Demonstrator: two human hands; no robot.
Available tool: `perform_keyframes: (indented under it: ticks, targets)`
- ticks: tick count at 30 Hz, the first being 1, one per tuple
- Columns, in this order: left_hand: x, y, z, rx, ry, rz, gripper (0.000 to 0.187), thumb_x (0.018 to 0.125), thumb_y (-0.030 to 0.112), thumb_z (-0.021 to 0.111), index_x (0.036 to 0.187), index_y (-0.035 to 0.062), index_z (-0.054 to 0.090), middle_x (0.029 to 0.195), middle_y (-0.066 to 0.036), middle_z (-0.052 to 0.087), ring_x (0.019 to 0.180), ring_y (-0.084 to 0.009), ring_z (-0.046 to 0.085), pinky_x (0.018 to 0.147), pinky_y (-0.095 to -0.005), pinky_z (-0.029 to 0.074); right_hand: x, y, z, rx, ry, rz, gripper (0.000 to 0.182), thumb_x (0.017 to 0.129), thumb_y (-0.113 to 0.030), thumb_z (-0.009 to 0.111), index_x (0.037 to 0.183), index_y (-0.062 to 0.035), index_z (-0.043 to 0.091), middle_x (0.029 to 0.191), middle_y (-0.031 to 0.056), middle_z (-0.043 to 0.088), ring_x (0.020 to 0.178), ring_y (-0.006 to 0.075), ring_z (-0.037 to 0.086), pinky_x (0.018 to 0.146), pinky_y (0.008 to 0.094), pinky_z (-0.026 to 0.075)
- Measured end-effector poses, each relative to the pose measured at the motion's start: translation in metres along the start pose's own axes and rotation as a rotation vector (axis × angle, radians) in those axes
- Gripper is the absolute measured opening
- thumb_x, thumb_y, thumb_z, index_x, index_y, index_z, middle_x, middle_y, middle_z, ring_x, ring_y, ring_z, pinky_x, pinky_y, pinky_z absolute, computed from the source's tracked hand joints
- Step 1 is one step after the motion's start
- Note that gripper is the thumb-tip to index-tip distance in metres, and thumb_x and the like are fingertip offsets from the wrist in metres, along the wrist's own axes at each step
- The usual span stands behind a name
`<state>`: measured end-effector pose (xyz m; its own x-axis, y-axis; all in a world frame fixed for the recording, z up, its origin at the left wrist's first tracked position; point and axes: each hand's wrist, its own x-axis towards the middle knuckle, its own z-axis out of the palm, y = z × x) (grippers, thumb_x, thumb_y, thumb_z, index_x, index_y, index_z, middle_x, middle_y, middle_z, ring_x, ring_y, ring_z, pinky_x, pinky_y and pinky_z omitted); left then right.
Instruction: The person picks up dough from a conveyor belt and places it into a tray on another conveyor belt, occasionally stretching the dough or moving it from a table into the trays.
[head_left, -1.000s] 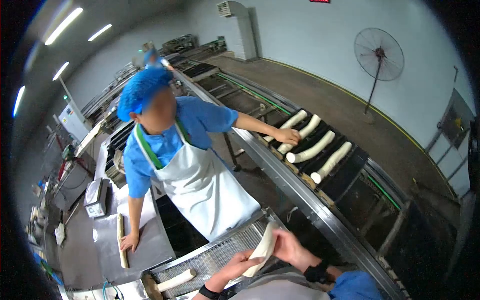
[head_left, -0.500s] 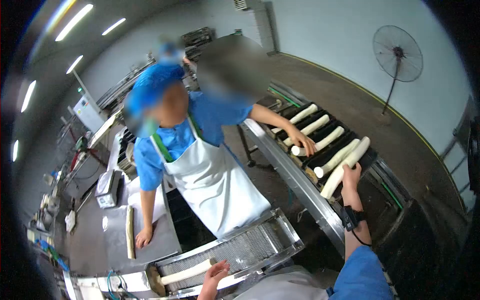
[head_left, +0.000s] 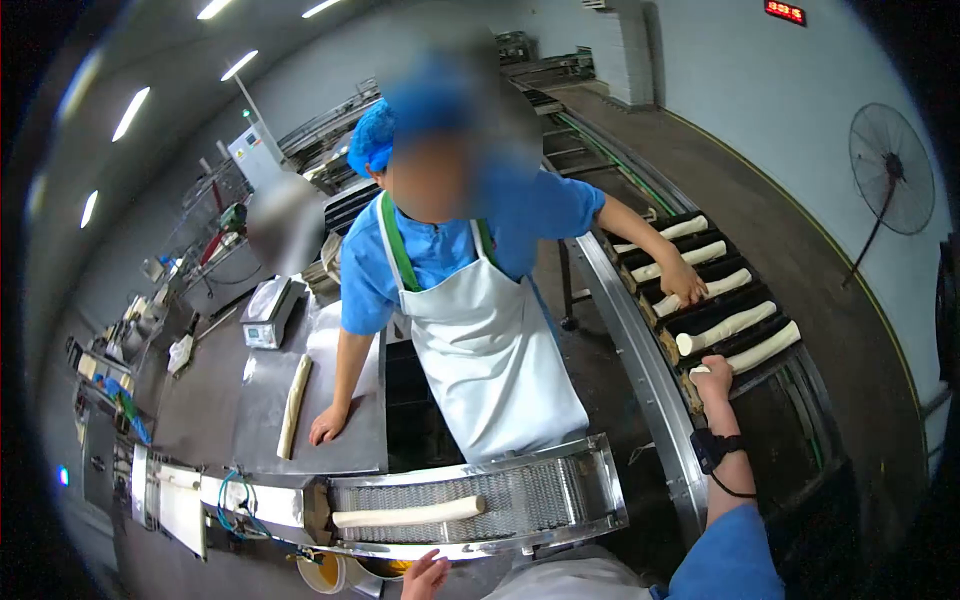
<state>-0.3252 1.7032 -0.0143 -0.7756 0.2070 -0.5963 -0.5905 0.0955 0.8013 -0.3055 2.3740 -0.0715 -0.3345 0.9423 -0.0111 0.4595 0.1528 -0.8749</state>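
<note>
My right hand (head_left: 713,378) has its fingers closed around the near end of a long pale dough roll (head_left: 762,350), which lies in the nearest dark trough of the rack conveyor. Another dough roll (head_left: 728,328) rests in the trough beside it. My left hand (head_left: 426,576) is just below the near rail of the mesh conveyor (head_left: 540,490), holding nothing, its fingers loosely apart. Close to it, a dough roll (head_left: 408,512) lies lengthwise on the mesh.
Across the mesh conveyor stands a co-worker in a white apron (head_left: 490,350), one hand (head_left: 684,280) on a dough roll in the rack. A metal table (head_left: 340,455) carries a dough roll (head_left: 295,405) and a scale (head_left: 270,312). A bucket (head_left: 322,572) sits below the conveyor.
The dough roll in my right hand has gone down into the nearest trough, and that hand is now at its near end. The dough roll on the mesh has advanced away from the outlet.
</note>
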Motion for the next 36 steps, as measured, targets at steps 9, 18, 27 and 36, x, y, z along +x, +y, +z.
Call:
perform_keyframes:
  ticks: [9, 18, 27, 36]
  targets:
    - [-0.006, -0.004, -0.007, -0.003, 0.110, -0.044, 0.045, 0.092, 0.013, 0.060, 0.132, -0.0049, 0.048, 0.112, -0.011, 0.062, 0.098, -0.0178, 0.060, 0.083, -0.0291, 0.047, -0.028, -0.053, 0.017, -0.726, -0.093, -0.404, 0.018, 0.083, -0.003, 0.054, 0.095, 0.0010, 0.067, 0.093, 0.0229, 0.065, 0.090, 0.0417, 0.062, 0.077, 0.0500, 0.049]
    - [0.069, 0.001, -0.053, 0.336, 0.031, 0.182, 0.041, 0.086, 0.017, 0.069, 0.122, -0.0004, 0.058, 0.110, -0.011, 0.065, 0.096, -0.0208, 0.064, 0.085, -0.0319, 0.049, -0.255, 0.001, 0.007, -0.045, -0.472, -0.216, 0.028, 0.085, -0.007, 0.065, 0.112, -0.0008, 0.065, 0.100, 0.0132, 0.070, 0.090, 0.0203, 0.067, 0.080, 0.0320, 0.052]
    - [0.148, 0.030, -0.066, 1.347, -0.201, 0.756, 0.060, 0.073, 0.026, 0.074, 0.127, 0.0096, 0.055, 0.130, -0.014, 0.055, 0.122, -0.0336, 0.050, 0.101, -0.0525, 0.037, -0.433, 0.071, -0.033, -0.245, -0.307, 0.094, 0.024, 0.081, -0.007, 0.066, 0.104, -0.0008, 0.068, 0.094, 0.0131, 0.071, 0.087, 0.0189, 0.068, 0.077, 0.0315, 0.054]
    - [0.146, 0.006, -0.032, 1.163, -0.500, 0.701, 0.024, 0.069, 0.015, 0.072, 0.089, 0.0060, 0.060, 0.089, -0.018, 0.062, 0.089, -0.0384, 0.059, 0.077, -0.0456, 0.050, -0.453, 0.057, -0.028, -0.170, -0.376, 0.208, 0.029, 0.084, -0.011, 0.068, 0.110, -0.0001, 0.066, 0.094, 0.0134, 0.070, 0.088, 0.0227, 0.067, 0.078, 0.0342, 0.053]
